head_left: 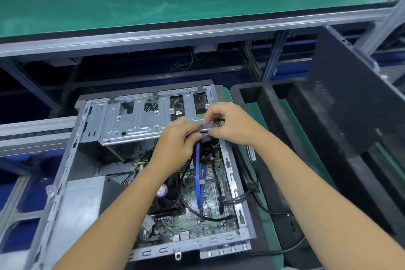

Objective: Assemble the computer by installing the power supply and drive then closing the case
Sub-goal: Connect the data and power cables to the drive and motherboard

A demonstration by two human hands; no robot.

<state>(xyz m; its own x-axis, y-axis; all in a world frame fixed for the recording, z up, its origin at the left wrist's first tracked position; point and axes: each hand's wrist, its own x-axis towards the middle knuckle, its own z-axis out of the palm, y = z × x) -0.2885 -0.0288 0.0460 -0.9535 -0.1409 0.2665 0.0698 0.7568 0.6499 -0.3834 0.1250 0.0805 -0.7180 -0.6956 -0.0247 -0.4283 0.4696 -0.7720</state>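
An open grey computer case (65, 173) lies flat below me, its motherboard (203, 210) exposed. A silver drive cage (135, 120) spans the far end of the case. The grey power supply (81, 201) sits in the near left corner. At the right end of the cage my left hand (175, 140) grips a thin cable, and blue cables (199, 182) run down from under it. My right hand (230, 123) pinches a small dark connector (217, 119) against the cage's edge. The fingertips of both hands meet there and hide the joint.
A black foam tray (271, 103) stands right of the case. The dark side panel (346, 98) leans upright at far right. A black cable (267, 210) trails out of the case over the tray. A green-topped bench (153, 2) runs across the back.
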